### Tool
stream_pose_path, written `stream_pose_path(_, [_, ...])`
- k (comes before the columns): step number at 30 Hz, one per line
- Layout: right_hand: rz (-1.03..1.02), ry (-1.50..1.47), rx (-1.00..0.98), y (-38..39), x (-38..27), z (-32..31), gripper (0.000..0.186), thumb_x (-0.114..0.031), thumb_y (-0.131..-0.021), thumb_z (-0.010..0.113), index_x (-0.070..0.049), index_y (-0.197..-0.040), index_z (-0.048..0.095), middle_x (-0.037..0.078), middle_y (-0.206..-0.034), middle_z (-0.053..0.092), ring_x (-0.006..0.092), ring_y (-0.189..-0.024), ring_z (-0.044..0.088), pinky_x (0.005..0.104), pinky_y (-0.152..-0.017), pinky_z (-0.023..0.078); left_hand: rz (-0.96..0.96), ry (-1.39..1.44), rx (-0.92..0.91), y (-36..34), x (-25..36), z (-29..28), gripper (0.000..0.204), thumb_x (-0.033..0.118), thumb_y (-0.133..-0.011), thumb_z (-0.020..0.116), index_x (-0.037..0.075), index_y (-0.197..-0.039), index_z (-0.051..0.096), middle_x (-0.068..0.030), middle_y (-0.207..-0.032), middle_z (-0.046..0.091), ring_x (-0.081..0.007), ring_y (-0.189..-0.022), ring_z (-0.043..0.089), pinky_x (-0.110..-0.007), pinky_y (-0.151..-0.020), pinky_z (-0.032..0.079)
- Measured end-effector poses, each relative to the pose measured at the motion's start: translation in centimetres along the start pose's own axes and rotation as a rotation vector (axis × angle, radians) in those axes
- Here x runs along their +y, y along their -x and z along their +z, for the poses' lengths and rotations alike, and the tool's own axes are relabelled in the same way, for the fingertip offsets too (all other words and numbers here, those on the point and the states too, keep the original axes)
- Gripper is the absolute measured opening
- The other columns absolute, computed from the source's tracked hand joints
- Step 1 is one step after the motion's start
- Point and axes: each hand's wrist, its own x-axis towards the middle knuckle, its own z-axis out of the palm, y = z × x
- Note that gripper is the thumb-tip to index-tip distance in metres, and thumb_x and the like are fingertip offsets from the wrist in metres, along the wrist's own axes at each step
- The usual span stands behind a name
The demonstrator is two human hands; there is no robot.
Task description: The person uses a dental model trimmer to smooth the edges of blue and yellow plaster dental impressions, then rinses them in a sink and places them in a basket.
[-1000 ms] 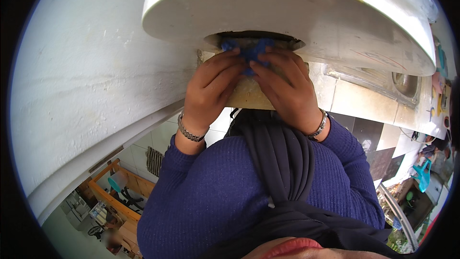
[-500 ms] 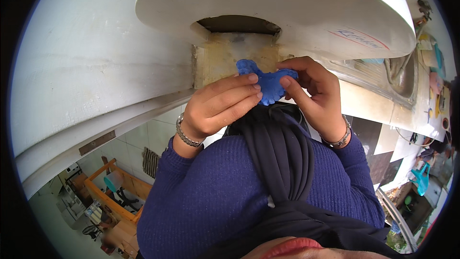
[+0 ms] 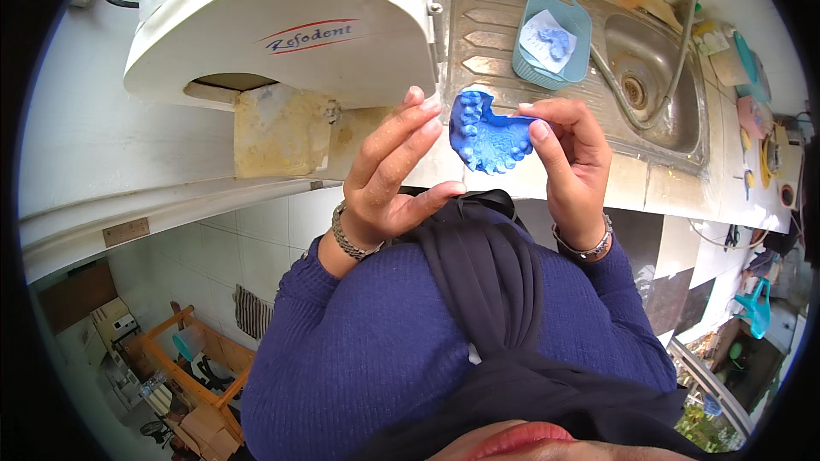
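Blue dental cast (image 3: 489, 141) (one edge hidden)

Couldn't see the back of the blue dental model (image 3: 494, 143), and some fingertips of the right hand (image 3: 574, 149) were tucked out of sight. The top edge chopped off the white machine (image 3: 282, 43), its slot (image 3: 229, 84) was too dark to make out inside, paper (image 3: 533, 35) hid most of the basket's (image 3: 553, 78) floor, and the lower-left clutter (image 3: 155, 393) was too tiny to tell.
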Motion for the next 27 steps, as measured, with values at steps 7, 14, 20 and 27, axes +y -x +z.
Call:
stream_pose_path(7, [0.072, 0.077, 0.082, 1.4, 2.0, -13.2, 0.012, -0.008, -0.094, 0.062, 0.002, -0.100, 0.063, 0.005, -0.088, 0.064, 0.0100, -0.074, 0.064, 0.0239, -0.067, 0.050, -0.785, 0.698, -0.127, -1.1, 2.8, 16.2, 0.049, 0.032, -0.101, 0.049, -0.002, -0.135, 0.042, -0.0125, -0.117, 0.059, -0.0179, -0.102, 0.060, -0.034, -0.088, 0.052])
stream_pose_path(14, [0.101, 0.666, -0.035, 2.9, 2.4, -22.2, 0.015, -0.013, -0.093, 0.060, 0.001, -0.090, 0.060, 0.012, -0.079, 0.060, 0.0251, -0.071, 0.062, 0.0342, -0.064, 0.047, -0.874, 0.653, -0.126, -1.4, 4.8, 25.1, 0.035, 0.024, -0.105, 0.041, -0.002, -0.127, 0.048, -0.0086, -0.095, 0.062, -0.0127, -0.079, 0.062, -0.027, -0.068, 0.052])
stream_pose_path(20, [0.065, 0.728, -0.118, 3.0, 2.6, -25.2, 0.018, -0.015, -0.093, 0.056, 0.001, -0.084, 0.055, 0.018, -0.076, 0.055, 0.0389, -0.071, 0.054, 0.0418, -0.062, 0.043, -0.834, 0.411, -0.211, -2.6, 4.3, 29.1, 0.028, 0.022, -0.104, 0.040, -0.001, -0.115, 0.050, -0.0125, -0.077, 0.059, -0.0189, -0.066, 0.060, -0.032, -0.062, 0.047])
stream_pose_path(27, [0.132, 0.698, -0.182, 1.2, 2.8, -27.5, 0.021, -0.016, -0.094, 0.055, 0.002, -0.083, 0.052, 0.019, -0.076, 0.054, 0.0402, -0.071, 0.053, 0.0433, -0.063, 0.041, -0.773, 0.301, -0.246, -4.3, 2.8, 31.1, 0.022, 0.017, -0.101, 0.042, -0.002, -0.109, 0.048, -0.0223, -0.079, 0.058, -0.0368, -0.070, 0.057, -0.042, -0.065, 0.044])
